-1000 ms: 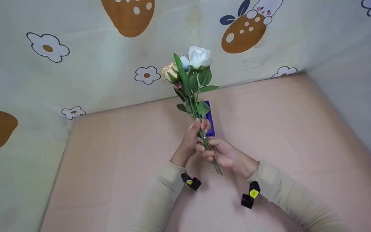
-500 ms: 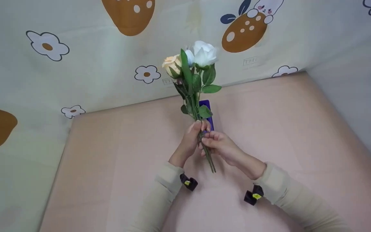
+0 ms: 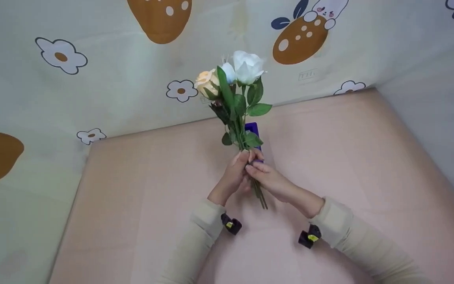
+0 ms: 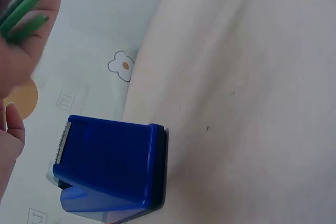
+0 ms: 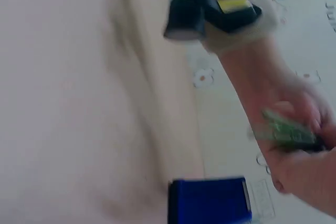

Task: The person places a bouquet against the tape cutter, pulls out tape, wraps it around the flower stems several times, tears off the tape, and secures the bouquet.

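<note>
In the head view, a bouquet of flowers (image 3: 239, 118) is held up, with a white rose (image 3: 248, 68), a cream rose (image 3: 208, 83) and green leaves. My left hand (image 3: 235, 171) grips the stems below the leaves, its thumb along them. Just beneath, my right hand (image 3: 271, 178) pinches the stems between thumb and fingers. Cut stem ends (image 3: 262, 199) stick out below both hands. Behind the bouquet stands a blue tape dispenser (image 4: 107, 161), whose serrated metal cutter shows in the left wrist view. The hands partly hide it in the head view. Whether tape is on the stems I cannot tell.
A pale pink table (image 3: 164, 221) lies under the hands. Light curtains with printed flowers and brown strawberries (image 3: 300, 41) rise behind and at both sides. Black camera mounts (image 3: 309, 236) sit on the sleeves.
My right hand has turned from palm-up beneath the stems to thumb-on-top, closer to my left hand. The bouquet has shifted and turned slightly. The dispenser stays behind it.
</note>
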The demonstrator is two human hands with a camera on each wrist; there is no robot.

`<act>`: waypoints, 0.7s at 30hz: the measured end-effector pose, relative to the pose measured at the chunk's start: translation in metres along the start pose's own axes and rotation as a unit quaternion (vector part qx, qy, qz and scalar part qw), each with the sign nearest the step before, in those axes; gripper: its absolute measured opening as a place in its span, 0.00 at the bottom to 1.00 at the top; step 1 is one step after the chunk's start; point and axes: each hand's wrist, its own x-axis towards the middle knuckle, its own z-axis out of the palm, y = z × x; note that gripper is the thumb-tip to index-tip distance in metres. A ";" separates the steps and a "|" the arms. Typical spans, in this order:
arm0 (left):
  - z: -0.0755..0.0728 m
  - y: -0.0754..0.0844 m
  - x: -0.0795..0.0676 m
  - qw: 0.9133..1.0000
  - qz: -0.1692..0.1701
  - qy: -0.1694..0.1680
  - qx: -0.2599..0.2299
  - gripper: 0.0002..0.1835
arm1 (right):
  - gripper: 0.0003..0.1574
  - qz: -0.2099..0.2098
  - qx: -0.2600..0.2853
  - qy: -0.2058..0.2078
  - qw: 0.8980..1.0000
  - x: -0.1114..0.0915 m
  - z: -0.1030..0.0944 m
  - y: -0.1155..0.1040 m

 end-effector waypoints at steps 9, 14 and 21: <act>-0.038 0.021 -0.016 0.993 -0.042 0.076 0.079 0.27 | 0.27 0.018 -0.086 0.045 0.995 -0.014 -0.047 -0.012; -0.087 0.037 -0.043 0.960 -0.194 0.087 0.181 0.19 | 0.25 0.040 -0.163 0.092 0.981 -0.040 -0.095 -0.015; -0.144 0.035 -0.083 0.879 -0.321 0.105 0.337 0.21 | 0.28 0.065 -0.245 0.124 0.959 -0.078 -0.151 -0.020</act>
